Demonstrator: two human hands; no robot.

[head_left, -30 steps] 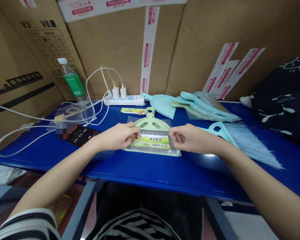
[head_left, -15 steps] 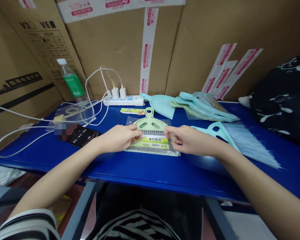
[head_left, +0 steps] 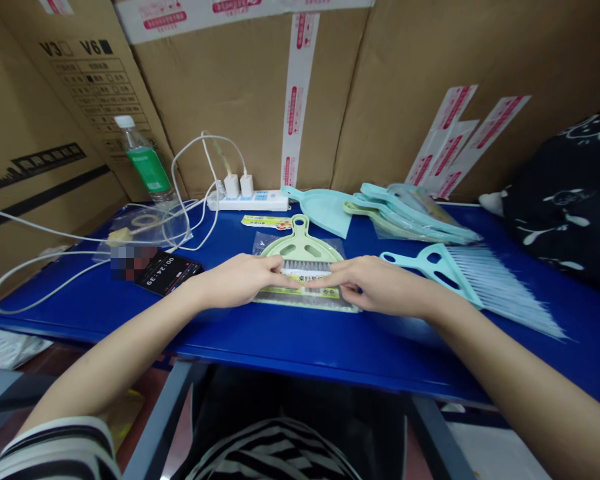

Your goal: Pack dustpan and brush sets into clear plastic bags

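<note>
A pale green dustpan and brush set in a clear plastic bag lies flat on the blue table, its handle end pointing away from me. The grey bristles and a yellow-green label show through the bag. From the left, my left hand rests on the set with its index finger stretched across the label. My right hand comes from the other side, index finger also extended and its other fingers curled. The two index fingertips almost meet mid-label. Neither hand grasps anything.
To the right lies a light blue brush. Behind are a blue dustpan and a stack of bagged dustpans. A power strip, white cables, a phone and a bottle occupy the left. Cardboard stands behind.
Both hands had fingers curled at the two sides of the bagged set. Their index fingers have now straightened inward over the label, and the tips have come together.
</note>
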